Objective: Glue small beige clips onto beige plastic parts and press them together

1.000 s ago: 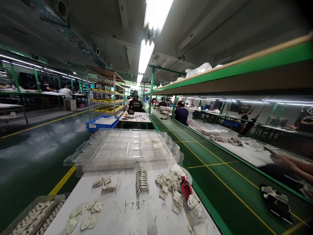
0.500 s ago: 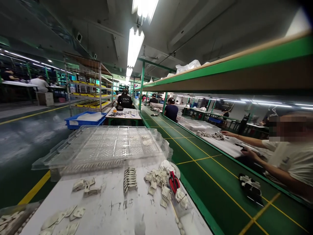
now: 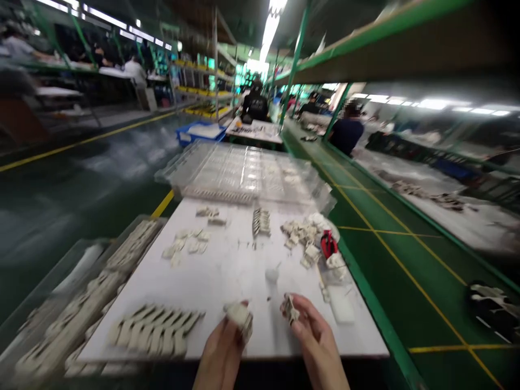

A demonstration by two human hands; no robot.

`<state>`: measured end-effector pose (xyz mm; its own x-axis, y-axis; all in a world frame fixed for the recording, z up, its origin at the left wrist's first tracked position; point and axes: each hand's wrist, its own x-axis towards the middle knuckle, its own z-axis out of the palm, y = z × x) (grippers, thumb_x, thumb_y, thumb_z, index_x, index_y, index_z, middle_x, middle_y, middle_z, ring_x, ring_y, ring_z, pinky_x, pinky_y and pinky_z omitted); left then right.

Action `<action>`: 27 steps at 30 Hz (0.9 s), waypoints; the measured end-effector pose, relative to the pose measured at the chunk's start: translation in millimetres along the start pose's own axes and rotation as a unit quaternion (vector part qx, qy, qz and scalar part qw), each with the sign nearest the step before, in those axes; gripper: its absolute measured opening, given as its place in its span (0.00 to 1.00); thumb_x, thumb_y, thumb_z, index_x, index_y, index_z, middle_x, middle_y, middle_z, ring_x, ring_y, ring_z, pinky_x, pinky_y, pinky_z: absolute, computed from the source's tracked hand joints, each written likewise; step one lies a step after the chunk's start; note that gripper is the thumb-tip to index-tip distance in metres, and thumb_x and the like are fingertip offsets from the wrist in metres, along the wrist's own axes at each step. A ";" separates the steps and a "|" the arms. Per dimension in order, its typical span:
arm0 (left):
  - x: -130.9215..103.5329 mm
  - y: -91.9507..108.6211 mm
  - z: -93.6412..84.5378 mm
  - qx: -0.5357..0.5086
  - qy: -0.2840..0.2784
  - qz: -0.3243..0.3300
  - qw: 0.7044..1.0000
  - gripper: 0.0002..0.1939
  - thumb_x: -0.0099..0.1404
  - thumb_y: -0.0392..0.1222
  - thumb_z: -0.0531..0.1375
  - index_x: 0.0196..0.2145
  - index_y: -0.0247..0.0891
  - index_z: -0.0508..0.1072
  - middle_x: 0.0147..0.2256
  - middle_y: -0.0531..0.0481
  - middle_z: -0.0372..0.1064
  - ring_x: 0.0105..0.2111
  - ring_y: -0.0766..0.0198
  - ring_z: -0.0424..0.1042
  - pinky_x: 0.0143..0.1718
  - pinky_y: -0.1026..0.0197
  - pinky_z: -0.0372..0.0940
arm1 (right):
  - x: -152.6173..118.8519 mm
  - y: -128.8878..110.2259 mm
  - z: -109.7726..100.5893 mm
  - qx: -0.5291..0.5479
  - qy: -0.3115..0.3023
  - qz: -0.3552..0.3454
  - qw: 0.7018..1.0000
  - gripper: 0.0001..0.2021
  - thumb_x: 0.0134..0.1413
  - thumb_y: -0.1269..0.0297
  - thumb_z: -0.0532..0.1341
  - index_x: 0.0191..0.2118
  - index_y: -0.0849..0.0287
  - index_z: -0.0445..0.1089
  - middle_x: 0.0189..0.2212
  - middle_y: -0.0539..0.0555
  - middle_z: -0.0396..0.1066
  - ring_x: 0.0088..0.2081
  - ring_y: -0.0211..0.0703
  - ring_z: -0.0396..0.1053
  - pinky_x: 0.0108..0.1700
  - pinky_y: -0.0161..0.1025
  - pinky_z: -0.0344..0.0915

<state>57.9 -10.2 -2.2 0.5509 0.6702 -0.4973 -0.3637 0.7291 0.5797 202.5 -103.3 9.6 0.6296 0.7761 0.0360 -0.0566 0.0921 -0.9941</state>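
Observation:
Over the front edge of the white table (image 3: 227, 271), my left hand (image 3: 222, 344) holds a beige plastic part (image 3: 240, 319). To its right, my right hand (image 3: 314, 330) grips a smaller beige piece (image 3: 290, 309) between thumb and fingers. The two pieces are apart. A row of beige parts (image 3: 156, 330) lies left of my left hand. Farther back are a short stack of parts (image 3: 261, 222), a loose pile (image 3: 300, 233), flat pieces (image 3: 187, 244) and red-handled pliers (image 3: 329, 245). The picture is somewhat blurred.
Clear plastic trays (image 3: 244, 168) cover the table's far end. Bins of beige parts (image 3: 89, 309) stand at the left. A green conveyor (image 3: 382, 238) runs along the right, carrying a black item (image 3: 493, 309). People sit farther away, and a green-edged shelf hangs upper right.
The view has tilted down and shifted, bringing the near table edge, both hands with their parts, and the row of parts into sight. The co-worker at the right has left the view.

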 end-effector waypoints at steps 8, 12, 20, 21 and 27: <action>-8.2 4.0 22.8 0.001 0.004 0.040 0.999 0.27 0.49 0.57 0.76 0.43 0.39 0.81 0.45 0.43 0.77 0.50 0.51 0.72 0.55 0.52 0.65 | -1.3 -4.2 11.6 -0.110 -0.062 -0.032 0.992 0.15 0.59 0.59 0.66 0.52 0.53 0.74 0.44 0.56 0.71 0.47 0.45 0.72 0.51 0.42 0.71; -11.2 2.3 22.1 -0.010 -0.006 0.056 0.998 0.25 0.50 0.54 0.76 0.41 0.39 0.81 0.39 0.47 0.75 0.44 0.58 0.73 0.49 0.57 0.67 | -5.1 -10.2 14.1 -0.146 -0.069 -0.058 0.985 0.14 0.60 0.59 0.65 0.51 0.54 0.73 0.42 0.56 0.71 0.46 0.46 0.70 0.49 0.43 0.71; -10.6 2.3 24.1 -0.010 -0.013 0.060 0.998 0.25 0.49 0.53 0.76 0.42 0.38 0.81 0.38 0.47 0.76 0.43 0.58 0.74 0.49 0.57 0.69 | -6.3 -16.4 19.8 -0.172 -0.064 -0.067 0.981 0.13 0.60 0.59 0.65 0.49 0.54 0.74 0.41 0.57 0.71 0.46 0.48 0.70 0.48 0.44 0.71; -10.5 2.5 24.1 -0.003 -0.010 0.061 0.998 0.25 0.49 0.53 0.76 0.42 0.38 0.81 0.38 0.47 0.77 0.43 0.58 0.74 0.49 0.57 0.68 | -6.2 -16.5 19.8 -0.171 -0.065 -0.066 0.981 0.13 0.60 0.59 0.65 0.49 0.54 0.74 0.41 0.57 0.71 0.46 0.48 0.70 0.48 0.44 0.71; -10.7 0.7 21.1 0.037 -0.006 0.075 0.996 0.26 0.47 0.49 0.78 0.42 0.38 0.81 0.38 0.48 0.78 0.43 0.59 0.74 0.45 0.61 0.68 | -4.8 -15.5 16.7 -0.150 -0.084 -0.047 0.984 0.13 0.60 0.58 0.65 0.50 0.53 0.74 0.42 0.56 0.70 0.47 0.46 0.69 0.50 0.43 0.69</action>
<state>67.6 -19.8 17.2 0.5039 0.7689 -0.3936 -0.3872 0.6084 0.6927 187.4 -98.1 26.6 0.4827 0.8675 0.1198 0.2426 -0.0010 -0.9701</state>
